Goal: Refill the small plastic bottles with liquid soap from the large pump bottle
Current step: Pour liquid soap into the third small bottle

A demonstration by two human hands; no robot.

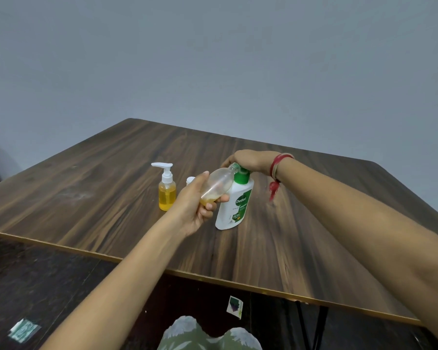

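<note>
Though behind left hand [194,207], white cap [190,179].

Your left hand [197,205] grips a tilted, nearly empty small bottle [218,184], mouth against the large pump bottle [234,208] at its green top, which your right hand [250,160] cups from above.

Plain grey-blue wall [213,59] at 12 o'clock. Dark wood-grain table [99,198], pale edge trim, at centre. Dark floor [48,286] at 7 o'clock, carrying a paper scrap [23,330].
</note>
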